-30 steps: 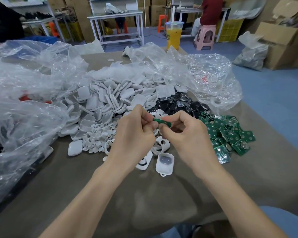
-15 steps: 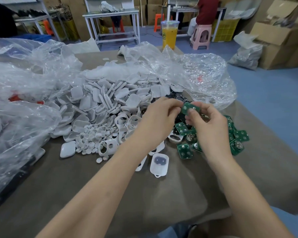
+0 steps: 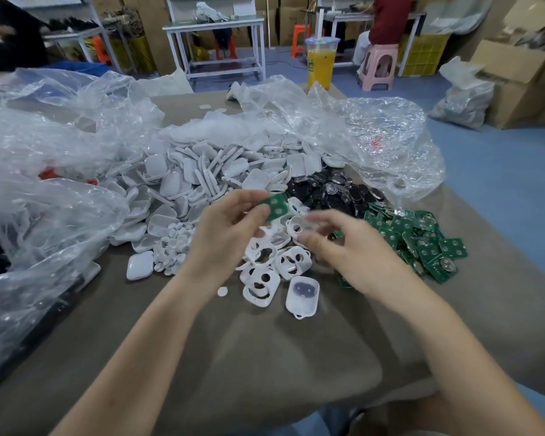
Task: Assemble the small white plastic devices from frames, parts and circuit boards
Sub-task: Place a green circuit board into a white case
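The left hand pinches a small green square circuit board between thumb and fingers, above the parts pile. Just right and nearer, the blurred right hand seems to pinch a white plastic frame with a round hole. The board probably goes rightward into it.

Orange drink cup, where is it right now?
In the head view the orange drink cup stands at the far end of the table, right of centre, behind the clear plastic bag and left of the pink stool.
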The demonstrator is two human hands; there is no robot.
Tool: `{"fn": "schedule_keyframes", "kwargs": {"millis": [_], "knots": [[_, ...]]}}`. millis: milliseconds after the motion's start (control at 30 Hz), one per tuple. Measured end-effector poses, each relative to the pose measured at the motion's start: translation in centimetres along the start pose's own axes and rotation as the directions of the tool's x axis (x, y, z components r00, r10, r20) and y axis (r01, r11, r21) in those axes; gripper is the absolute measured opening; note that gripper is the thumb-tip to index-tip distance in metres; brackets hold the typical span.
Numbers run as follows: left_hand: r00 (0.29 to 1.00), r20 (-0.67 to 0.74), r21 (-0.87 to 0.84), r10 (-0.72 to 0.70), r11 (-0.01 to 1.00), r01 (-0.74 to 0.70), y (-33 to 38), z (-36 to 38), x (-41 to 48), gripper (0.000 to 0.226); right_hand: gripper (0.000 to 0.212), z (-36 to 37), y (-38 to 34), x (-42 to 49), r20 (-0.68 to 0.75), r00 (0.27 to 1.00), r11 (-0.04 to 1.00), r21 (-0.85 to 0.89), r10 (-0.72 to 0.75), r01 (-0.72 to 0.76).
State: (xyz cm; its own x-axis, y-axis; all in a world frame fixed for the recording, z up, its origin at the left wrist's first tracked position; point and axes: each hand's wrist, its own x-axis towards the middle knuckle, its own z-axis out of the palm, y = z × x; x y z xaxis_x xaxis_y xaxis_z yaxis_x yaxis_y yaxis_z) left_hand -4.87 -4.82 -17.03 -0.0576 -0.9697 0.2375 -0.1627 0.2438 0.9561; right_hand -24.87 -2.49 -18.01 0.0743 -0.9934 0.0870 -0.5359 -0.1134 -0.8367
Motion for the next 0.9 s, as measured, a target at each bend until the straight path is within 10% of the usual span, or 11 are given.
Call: {"fn": "schedule_keyframes", "kwargs": {"millis": [100, 333, 600, 733, 800, 900], "knots": [[0.983, -0.165, -0.106, -0.081, 0.992, 0.064, -1.3, -1.9, -1.2, 0.014, 0.033, -0.2, 0.0, -0.8, 0.184, 0.981, 0.932, -0.363, 0.054, 0.017], [0.960, -0.263, -0.119, -0.093, 0.991, 0.064, -2.4, -3.0, -2.5, 0.010, 0.031, 0.9, -1.0, -0.7, 0.372, 0.916, 0.852, -0.519, 0.148, 0.073], [0.946, -0.298, -0.222, -0.126, 0.973, 0.060, -2.9, -3.0, -2.9, 0.015, 0.024, 0.0, -0.5, -0.9, 0.421, 0.907, 0.999, -0.036, 0.010, 0.005], [0.944, -0.308, -0.242, -0.117, 0.970, 0.041, -2.6, -2.9, -3.3, 0.014, 0.021, 1.3, -0.3, -2.0, 0.028, 0.987, 0.946, 0.290, -0.161, 0.146], [0.947, -0.309, -0.239, -0.083, 0.971, 0.007, -2.2, -2.7, -3.7, 0.013, 0.020, 2.2, -0.5, -2.6, -0.304, 0.878, 0.876, 0.202, -0.369, 0.438], [0.965, -0.262, -0.215, -0.014, 0.976, -0.044, -1.8, -2.0, -4.7, 0.011, 0.018, 3.3, -0.1, -2.6, -0.400, 0.658, 0.746, -0.108, -0.638, 0.657]]}}
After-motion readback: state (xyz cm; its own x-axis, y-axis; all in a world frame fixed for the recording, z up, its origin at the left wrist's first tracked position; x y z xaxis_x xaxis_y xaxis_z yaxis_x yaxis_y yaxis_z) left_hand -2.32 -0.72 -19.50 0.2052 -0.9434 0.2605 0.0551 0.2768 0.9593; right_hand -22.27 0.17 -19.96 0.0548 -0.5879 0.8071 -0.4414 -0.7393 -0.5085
